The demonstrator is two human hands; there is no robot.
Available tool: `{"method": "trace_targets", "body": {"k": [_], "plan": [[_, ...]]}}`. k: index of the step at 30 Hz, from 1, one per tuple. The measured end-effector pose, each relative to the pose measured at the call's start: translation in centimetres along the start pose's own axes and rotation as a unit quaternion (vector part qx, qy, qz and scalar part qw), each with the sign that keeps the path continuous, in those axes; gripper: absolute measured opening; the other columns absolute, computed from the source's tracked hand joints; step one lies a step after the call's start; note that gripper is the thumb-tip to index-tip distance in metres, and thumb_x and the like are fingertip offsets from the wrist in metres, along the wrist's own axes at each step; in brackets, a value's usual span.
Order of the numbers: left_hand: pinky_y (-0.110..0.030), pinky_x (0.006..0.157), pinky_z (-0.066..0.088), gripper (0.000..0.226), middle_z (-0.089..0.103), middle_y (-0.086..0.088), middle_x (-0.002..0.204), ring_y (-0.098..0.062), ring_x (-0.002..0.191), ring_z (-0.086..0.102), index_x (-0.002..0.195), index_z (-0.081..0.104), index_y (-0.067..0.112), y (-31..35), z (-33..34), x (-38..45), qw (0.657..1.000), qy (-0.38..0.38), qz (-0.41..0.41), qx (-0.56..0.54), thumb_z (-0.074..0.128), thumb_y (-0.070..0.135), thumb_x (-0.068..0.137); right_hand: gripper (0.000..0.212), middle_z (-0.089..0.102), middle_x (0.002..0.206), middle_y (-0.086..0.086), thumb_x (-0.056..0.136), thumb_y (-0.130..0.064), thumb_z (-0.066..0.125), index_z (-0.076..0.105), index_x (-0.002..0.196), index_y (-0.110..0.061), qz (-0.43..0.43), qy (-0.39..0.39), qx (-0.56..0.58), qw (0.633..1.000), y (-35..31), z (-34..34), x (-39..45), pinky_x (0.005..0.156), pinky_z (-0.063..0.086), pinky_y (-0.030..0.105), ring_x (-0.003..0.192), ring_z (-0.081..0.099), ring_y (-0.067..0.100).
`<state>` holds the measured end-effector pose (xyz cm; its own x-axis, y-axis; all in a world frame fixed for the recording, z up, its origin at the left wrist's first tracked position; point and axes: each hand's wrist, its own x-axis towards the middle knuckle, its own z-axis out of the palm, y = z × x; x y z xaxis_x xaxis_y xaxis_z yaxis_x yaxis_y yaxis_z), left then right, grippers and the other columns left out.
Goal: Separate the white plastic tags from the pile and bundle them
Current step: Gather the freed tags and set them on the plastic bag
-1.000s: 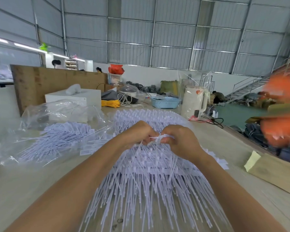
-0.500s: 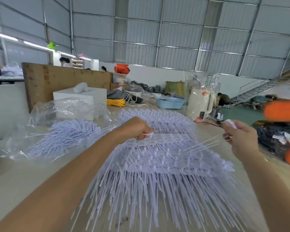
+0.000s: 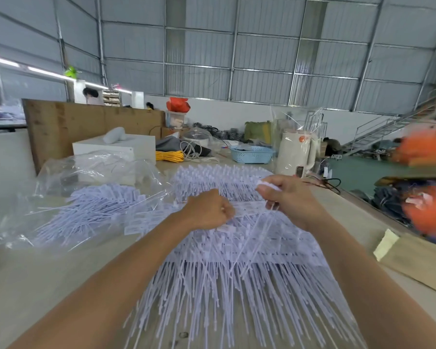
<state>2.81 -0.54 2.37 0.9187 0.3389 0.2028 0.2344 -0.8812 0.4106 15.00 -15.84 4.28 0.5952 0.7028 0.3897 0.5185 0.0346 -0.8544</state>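
Tags (image 3: 267, 183) pinched in the right hand (image 3: 291, 200) have swung back toward the pile (image 3: 237, 248). Left hand (image 3: 208, 210) grips another strip there, so bundling continues.

Both bare forearms reach forward, the left hand (image 3: 208, 210) curled into a low fist, the right hand (image 3: 291, 197) just beside it, raised slightly higher, fingers (image 3: 264, 188) pinched together.

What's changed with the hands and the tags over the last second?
The right hand pulled a few tags off to the right, then swung back toward the left hand, keeping its grip on them, stems trailing down. The left hand stayed curled on the pile. The bagged tags at left did not move.
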Motion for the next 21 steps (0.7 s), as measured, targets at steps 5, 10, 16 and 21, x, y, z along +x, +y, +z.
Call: {"method": "trace_targets", "body": {"k": [5,10,16,21], "plan": [[-0.028,0.07,0.054,0.026,0.069,-0.002,0.084,-0.009,0.071,0.067,0.101,0.06,0.011,3.0,0.7,-1.2,0.938,-0.07,0.004,-0.339,0.048,0.034,0.098,0.014,0.056,0.066,-0.003,0.086,-0.011,0.066,0.062,0.072,-0.013,-0.058,0.058,-0.083,0.993,-0.3,2.9,1.3,0.062,0.039,0.023,0.061,0.05,0.007],[-0.013,0.044,0.04,0.012,0.057,0.001,0.064,0.003,0.039,0.049,0.096,0.061,0.001,2.7,0.9,-2.2,0.957,0.038,0.005,-0.287,0.056,0.012,0.094,0.012,0.062,0.079,0.006,0.085,-0.016,0.067,0.066,0.079,-0.006,-0.048,0.103,-0.055,0.992,-0.2,4.2,1.9,0.063,0.046,0.03,0.062,0.051,0.014],[-0.015,0.045,0.034,0.033,0.05,0.009,0.05,-0.001,0.042,0.04,0.065,0.059,0.017,1.1,-0.9,-3.6,0.941,0.196,0.011,-0.277,0.051,0.012,0.096,0.03,0.059,0.067,0.014,0.086,-0.033,0.063,0.064,0.075,-0.005,-0.038,0.061,0.152,0.986,-1.3,6.0,1.5,0.049,0.043,0.03,0.049,0.048,0.017],[-0.02,0.052,0.033,0.034,0.049,0.003,0.059,-0.01,0.055,0.039,0.074,0.058,0.015,2.0,0.0,-3.2,0.802,0.168,-0.013,-0.573,0.039,0.007,0.101,0.032,0.067,0.068,0.0,0.074,-0.048,0.061,0.067,0.083,-0.017,-0.093,0.019,0.178,0.979,-3.8,6.7,1.1,0.05,0.047,0.024,0.053,0.057,0.013]]}}
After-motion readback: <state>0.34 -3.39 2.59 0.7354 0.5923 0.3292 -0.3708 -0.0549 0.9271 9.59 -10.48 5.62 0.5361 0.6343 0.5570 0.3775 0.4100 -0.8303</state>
